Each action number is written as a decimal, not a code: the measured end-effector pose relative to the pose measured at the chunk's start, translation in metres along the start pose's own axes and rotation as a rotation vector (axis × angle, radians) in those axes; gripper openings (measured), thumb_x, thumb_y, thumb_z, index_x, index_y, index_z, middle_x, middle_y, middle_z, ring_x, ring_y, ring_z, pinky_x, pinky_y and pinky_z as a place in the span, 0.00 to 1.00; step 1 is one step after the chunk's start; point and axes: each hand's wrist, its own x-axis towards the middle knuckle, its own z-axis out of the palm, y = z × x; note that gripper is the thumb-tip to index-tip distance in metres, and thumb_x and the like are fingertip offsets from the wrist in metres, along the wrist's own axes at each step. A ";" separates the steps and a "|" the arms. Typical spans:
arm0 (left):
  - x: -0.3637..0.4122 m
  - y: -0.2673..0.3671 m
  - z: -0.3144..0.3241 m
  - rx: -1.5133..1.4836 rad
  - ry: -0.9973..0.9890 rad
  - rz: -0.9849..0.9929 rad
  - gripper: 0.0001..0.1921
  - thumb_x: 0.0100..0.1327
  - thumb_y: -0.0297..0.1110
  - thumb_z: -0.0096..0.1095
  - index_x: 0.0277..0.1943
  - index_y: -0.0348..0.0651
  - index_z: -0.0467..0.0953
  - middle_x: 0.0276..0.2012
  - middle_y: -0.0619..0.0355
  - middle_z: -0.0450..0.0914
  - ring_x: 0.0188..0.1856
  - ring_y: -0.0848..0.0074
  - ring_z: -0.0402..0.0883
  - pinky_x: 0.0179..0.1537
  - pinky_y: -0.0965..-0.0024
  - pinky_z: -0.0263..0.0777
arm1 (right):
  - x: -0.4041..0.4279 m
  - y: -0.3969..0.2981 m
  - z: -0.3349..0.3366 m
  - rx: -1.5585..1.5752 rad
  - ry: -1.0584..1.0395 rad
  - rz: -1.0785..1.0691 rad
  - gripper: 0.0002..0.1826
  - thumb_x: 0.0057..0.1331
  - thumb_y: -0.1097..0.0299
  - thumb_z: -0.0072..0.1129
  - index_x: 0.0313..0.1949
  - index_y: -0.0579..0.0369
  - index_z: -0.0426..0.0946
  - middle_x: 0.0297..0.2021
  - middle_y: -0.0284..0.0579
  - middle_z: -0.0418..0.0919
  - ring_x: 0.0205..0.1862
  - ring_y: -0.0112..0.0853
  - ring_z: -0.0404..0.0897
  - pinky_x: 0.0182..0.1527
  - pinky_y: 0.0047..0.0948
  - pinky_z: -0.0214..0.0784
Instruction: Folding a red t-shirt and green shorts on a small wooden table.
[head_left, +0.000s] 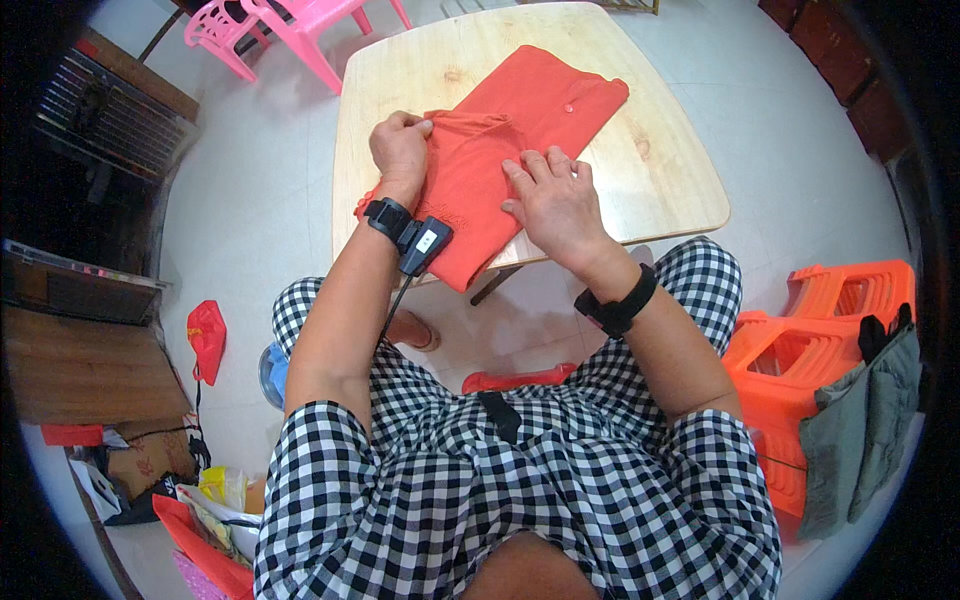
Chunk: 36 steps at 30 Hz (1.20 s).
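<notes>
A red garment (480, 172) lies folded at a slant across the pale wooden table (652, 187), its near end hanging over the front edge. Buttons show near its far end and at its left side, and raised stitching marks its near part. My left hand (401, 150) pinches a raised fold at the garment's left edge between thumb and fingers. My right hand (559, 199) rests with spread fingers on the garment's right edge, fingertips touching the cloth. A black strap with a small device is on my left wrist, and a black strap is on my right.
Pink plastic chairs (300, 34) stand beyond the table at the left. Orange plastic stools (787, 360), with grey-green cloth (862, 427) over them, are at my right. A red item (206, 341) lies on the floor at left, near bags (225, 487). Something red lies on the floor between my legs.
</notes>
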 end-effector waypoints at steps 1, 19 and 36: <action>-0.001 -0.002 0.001 0.040 -0.066 -0.022 0.10 0.54 0.36 0.70 0.32 0.37 0.86 0.28 0.46 0.85 0.33 0.61 0.85 0.40 0.62 0.76 | 0.000 0.000 0.001 0.005 -0.013 0.009 0.26 0.53 0.56 0.69 0.51 0.53 0.78 0.43 0.43 0.76 0.50 0.41 0.71 0.50 0.43 0.61; -0.139 0.035 -0.058 0.513 -0.378 0.510 0.34 0.66 0.58 0.58 0.69 0.48 0.66 0.68 0.42 0.64 0.70 0.47 0.59 0.67 0.47 0.51 | 0.010 0.013 0.012 -0.089 -0.091 0.031 0.25 0.61 0.47 0.60 0.51 0.49 0.78 0.50 0.40 0.78 0.52 0.40 0.73 0.47 0.44 0.62; -0.118 0.022 -0.066 0.464 -0.427 0.540 0.39 0.63 0.63 0.58 0.70 0.46 0.65 0.71 0.39 0.58 0.73 0.45 0.53 0.71 0.47 0.46 | 0.005 0.010 0.012 -0.083 -0.012 -0.010 0.28 0.60 0.47 0.63 0.57 0.45 0.76 0.56 0.42 0.75 0.52 0.40 0.73 0.49 0.43 0.64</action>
